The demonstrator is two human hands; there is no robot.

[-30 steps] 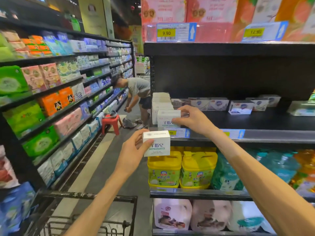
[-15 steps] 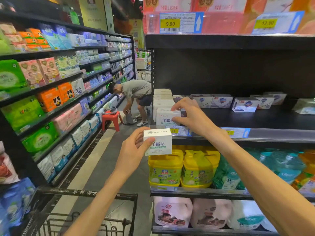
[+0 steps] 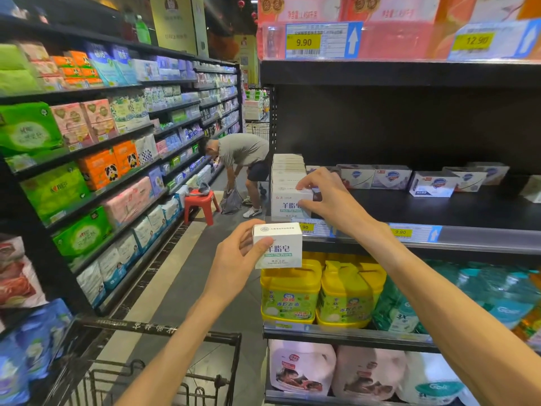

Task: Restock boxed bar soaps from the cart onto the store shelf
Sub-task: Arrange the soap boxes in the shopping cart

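Note:
My left hand [image 3: 237,259] holds a white boxed soap [image 3: 279,247] with green lettering, in the air just below the front edge of the black shelf [image 3: 468,212]. My right hand [image 3: 328,197] grips another white soap box [image 3: 285,203] that stands at the shelf's front left corner. Behind that box runs a row of the same white boxes [image 3: 288,168] towards the back. The cart [image 3: 158,364] is at the bottom left; only its handle and wire rim show.
Blue-and-white soap boxes [image 3: 392,177] lie along the back of the shelf. Yellow detergent jugs [image 3: 319,291] fill the shelf below. A person [image 3: 240,162] bends over down the aisle beside a red stool [image 3: 202,203]. Tissue-pack shelves [image 3: 87,159] line the left side.
My right hand has stayed on the front shelf box, shifting only slightly. The left hand keeps its box at about the same height. The view has tilted up a little.

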